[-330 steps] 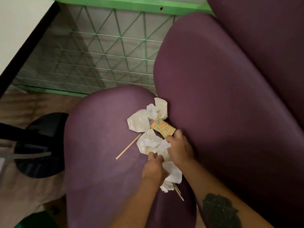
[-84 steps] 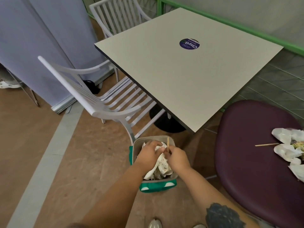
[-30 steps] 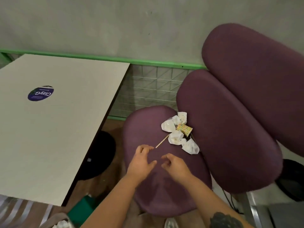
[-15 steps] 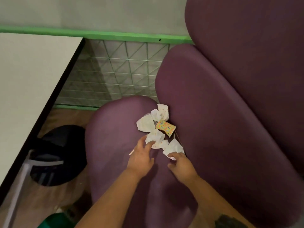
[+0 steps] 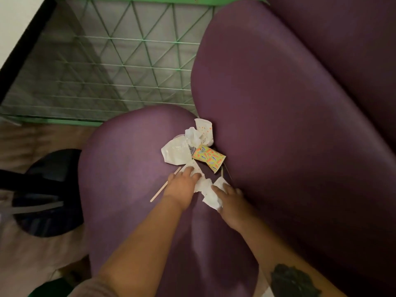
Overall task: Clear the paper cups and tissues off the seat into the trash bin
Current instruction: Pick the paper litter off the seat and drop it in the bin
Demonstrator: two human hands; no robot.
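Note:
On the purple seat [image 5: 132, 172] lies a heap of litter. A crushed white cup [image 5: 175, 152], a white cup with coloured dots [image 5: 204, 130] and an orange patterned cup [image 5: 209, 158] lie at its far side. Crumpled white tissues [image 5: 206, 188] lie nearest to me. My left hand [image 5: 181, 185] rests on the left tissue with its fingers curling over it. My right hand [image 5: 228, 199] grips the right tissue. A wooden stir stick [image 5: 159, 191] lies under my left hand's outer edge. Only a green corner of the trash bin [image 5: 49, 289] shows at the bottom left.
A purple backrest cushion [image 5: 278, 125] rises right of the seat. A green wire-mesh fence [image 5: 107, 67] stands behind the seat. A white table's dark edge [image 5: 19, 48] crosses the top left, and its black round base [image 5: 49, 189] sits on the floor at left.
Both hands have reached forward from the bare seat front onto the nearest tissues, and the fingers have closed on them. The view has moved closer to the seat.

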